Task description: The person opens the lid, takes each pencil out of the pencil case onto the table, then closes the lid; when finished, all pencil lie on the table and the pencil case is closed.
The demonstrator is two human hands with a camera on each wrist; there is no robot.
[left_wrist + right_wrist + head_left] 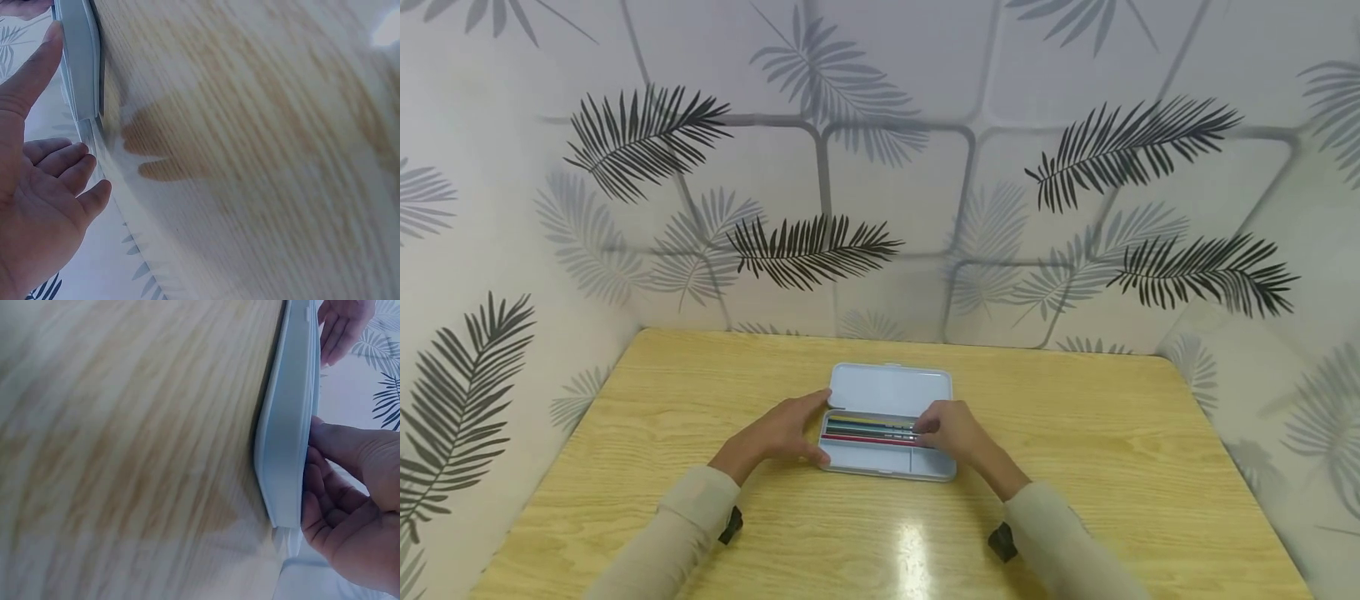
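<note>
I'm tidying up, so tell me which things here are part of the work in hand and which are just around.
In use: pencil case, coloured pencils, left hand, right hand.
Just there: wooden table, leaf-pattern wall.

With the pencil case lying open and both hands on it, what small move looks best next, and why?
Probably fold the lid down over the tray. The pencils already lie flat in the case's long compartment, the left hand steadies the case's left end with straight fingers, and the right hand rests over the pencils' right ends. Its grip, if any, is hidden, so it should lift clear first.
</note>
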